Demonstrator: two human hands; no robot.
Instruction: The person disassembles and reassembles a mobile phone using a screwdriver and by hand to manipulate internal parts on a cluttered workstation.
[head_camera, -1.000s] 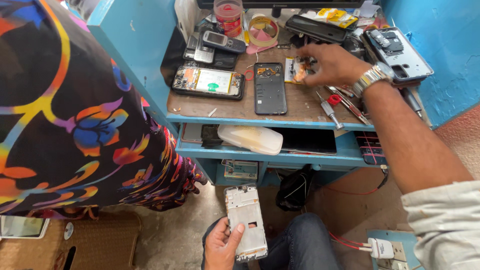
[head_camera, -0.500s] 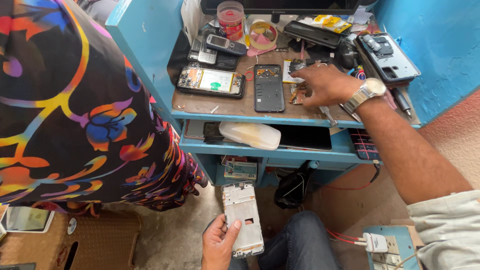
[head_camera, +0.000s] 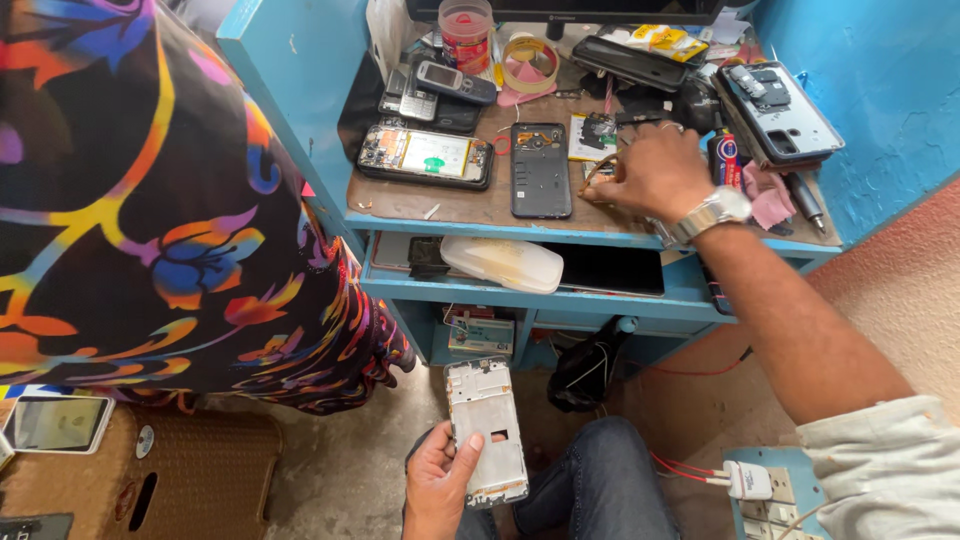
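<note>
My left hand (head_camera: 438, 478) holds a white phone frame (head_camera: 486, 432) low over my knee, fingers wrapped around its left edge. My right hand (head_camera: 655, 172), with a metal watch on the wrist, reaches onto the blue workbench (head_camera: 480, 222) and pinches a small thin curved part at its fingertips. Just left of that hand lies an opened dark phone back (head_camera: 540, 168). Further left an opened phone (head_camera: 425, 156) shows its circuit board.
A person in a black floral garment (head_camera: 150, 220) stands close at the left. The bench top holds old handsets (head_camera: 455, 82), tape rolls (head_camera: 530, 62), a red-lidded jar (head_camera: 466, 32), phone covers (head_camera: 780, 112). A white plastic case (head_camera: 500, 262) sits on the shelf below. A charger (head_camera: 748, 480) is plugged at lower right.
My right hand has drawn back from the far bench area toward its front edge. The view has shifted; my left hand still holds the white frame.
</note>
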